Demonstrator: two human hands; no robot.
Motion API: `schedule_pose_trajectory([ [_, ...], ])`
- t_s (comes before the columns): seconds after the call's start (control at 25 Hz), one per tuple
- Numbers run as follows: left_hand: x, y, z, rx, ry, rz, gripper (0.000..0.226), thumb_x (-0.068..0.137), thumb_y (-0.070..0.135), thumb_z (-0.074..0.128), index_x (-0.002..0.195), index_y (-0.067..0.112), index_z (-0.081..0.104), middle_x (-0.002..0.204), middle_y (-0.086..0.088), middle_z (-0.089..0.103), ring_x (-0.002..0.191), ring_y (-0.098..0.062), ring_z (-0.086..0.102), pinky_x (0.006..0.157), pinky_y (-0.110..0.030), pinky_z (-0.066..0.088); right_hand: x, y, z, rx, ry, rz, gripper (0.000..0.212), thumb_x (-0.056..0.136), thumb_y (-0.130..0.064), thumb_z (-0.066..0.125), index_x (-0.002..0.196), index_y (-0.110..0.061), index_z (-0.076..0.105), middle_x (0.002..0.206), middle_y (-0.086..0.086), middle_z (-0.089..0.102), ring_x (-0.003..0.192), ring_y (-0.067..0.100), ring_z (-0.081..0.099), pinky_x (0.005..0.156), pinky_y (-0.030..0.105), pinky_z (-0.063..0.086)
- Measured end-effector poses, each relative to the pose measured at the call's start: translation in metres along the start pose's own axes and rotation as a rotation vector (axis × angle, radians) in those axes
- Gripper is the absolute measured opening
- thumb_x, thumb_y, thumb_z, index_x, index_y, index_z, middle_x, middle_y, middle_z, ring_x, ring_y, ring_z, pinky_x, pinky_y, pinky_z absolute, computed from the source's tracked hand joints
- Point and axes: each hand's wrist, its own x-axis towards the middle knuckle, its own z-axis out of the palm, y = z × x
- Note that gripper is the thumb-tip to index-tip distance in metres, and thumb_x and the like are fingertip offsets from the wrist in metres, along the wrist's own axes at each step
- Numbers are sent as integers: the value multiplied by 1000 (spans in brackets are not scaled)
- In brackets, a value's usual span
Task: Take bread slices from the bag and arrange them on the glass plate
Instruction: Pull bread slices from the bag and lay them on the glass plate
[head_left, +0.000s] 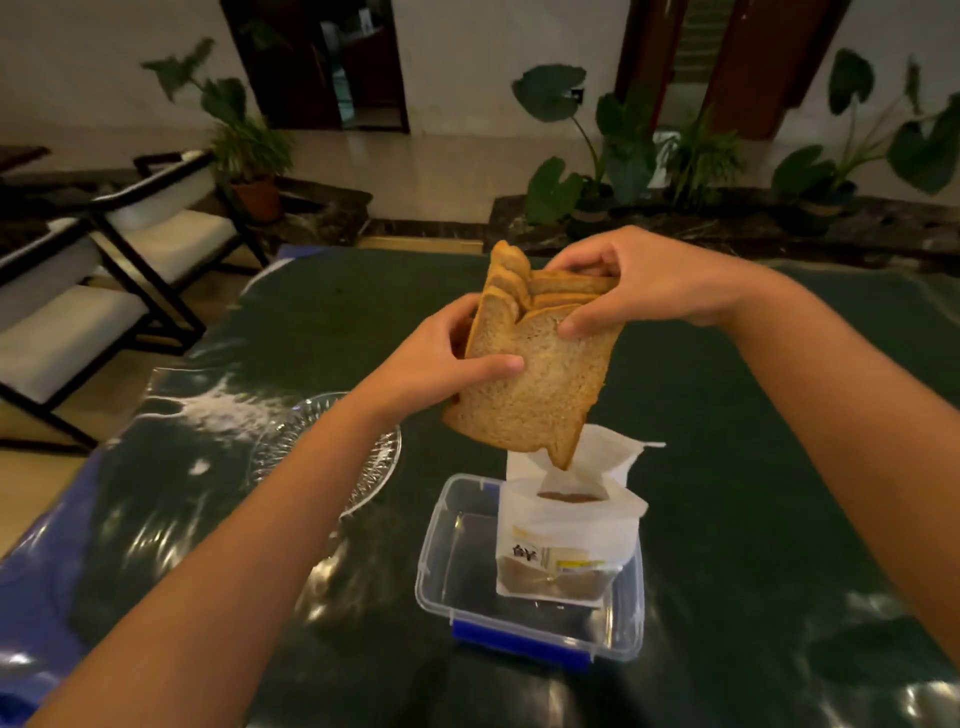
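A stack of several brown bread slices (540, 395) is held up in the air above the table, tilted, with both hands on it. My left hand (457, 358) grips its left edge, thumb across the front slice. My right hand (639, 286) pinches the top right corner. Below the slices stands the white bread bag (566, 540), open at the top, with more bread showing through its clear window. The bag stands inside a clear plastic box (452, 587) with a blue clip. The glass plate (291, 431) lies to the left, partly hidden by my left forearm, with no bread visible on it.
The table (753, 467) has a dark green glossy cover with bright reflections. Two dark-framed chairs with white cushions (119, 270) stand at the left. Potted plants (613, 156) line the floor beyond the far edge.
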Motion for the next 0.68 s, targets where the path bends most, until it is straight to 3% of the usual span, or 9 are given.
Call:
schedule_pose_trajectory([
  [0.08,-8,-4,-14,-44,83,-11,57,58,47,75,110,35,55,108,10,65,97,-4,64,77,-23,54,22,-13,2,32,-12,-28,37,63,-29,80,98,-29,67,86,-10,72,81,4,68,66,15,55],
  [0.16,-18,-14,-24,-120,198,-58,59,61,40,77,114,28,54,108,7,65,97,-9,65,77,-28,55,44,-22,13,43,17,-35,41,62,-31,80,100,-31,66,89,-10,71,83,4,67,65,16,54],
  [0.36,-48,-55,-47,-583,497,-144,52,65,27,79,110,22,54,108,-5,65,92,-19,69,69,-35,57,92,-34,76,295,248,67,63,72,-31,74,128,-28,45,110,-2,56,99,12,56,82,29,50],
  [0.44,-57,-73,-62,-725,583,-147,52,62,26,76,108,22,53,109,-6,64,88,-18,70,64,-34,57,103,-29,111,401,289,140,64,74,-32,72,130,-27,42,116,2,55,102,14,56,84,30,49],
  [0.52,-65,-93,-81,-764,629,-167,55,58,29,77,107,25,53,111,-6,63,87,-18,70,64,-35,57,117,-23,150,407,282,171,55,74,-28,73,124,-23,51,115,2,61,99,13,59,78,27,52],
  [0.68,-76,-140,-124,-721,572,-283,54,61,53,71,107,30,55,112,-5,63,87,-15,70,63,-34,57,162,-14,208,399,313,265,50,71,-20,76,118,-16,59,110,1,66,100,14,62,84,35,55],
])
